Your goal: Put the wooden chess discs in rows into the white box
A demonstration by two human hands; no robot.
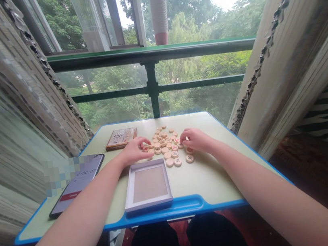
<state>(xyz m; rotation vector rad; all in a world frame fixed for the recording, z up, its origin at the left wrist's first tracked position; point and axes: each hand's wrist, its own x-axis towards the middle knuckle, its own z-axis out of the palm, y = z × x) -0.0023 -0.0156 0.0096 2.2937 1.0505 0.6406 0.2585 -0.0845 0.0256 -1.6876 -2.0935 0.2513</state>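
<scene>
Many round wooden Chinese chess pieces [165, 149] lie in a loose heap on the table. Some show red or dark characters, others look blank on top. At the heap's left side is my left hand [134, 148], thumb and forefinger apart, with pieces beside and between the fingertips. On the opposite side, my right hand [196, 139] has its fingers curled down and closed at a piece [180, 145] on the heap's right edge. Nearer to me lies a shallow white box tray [168, 179] with nothing in it.
The pale table [209, 186] has a blue rim. A brown box lid [121, 138] with dark writing rests at the back left. On the left lies a phone [79, 185] showing a timer. Curtains [265, 60] hang on both sides, with a green window railing [151, 76] behind.
</scene>
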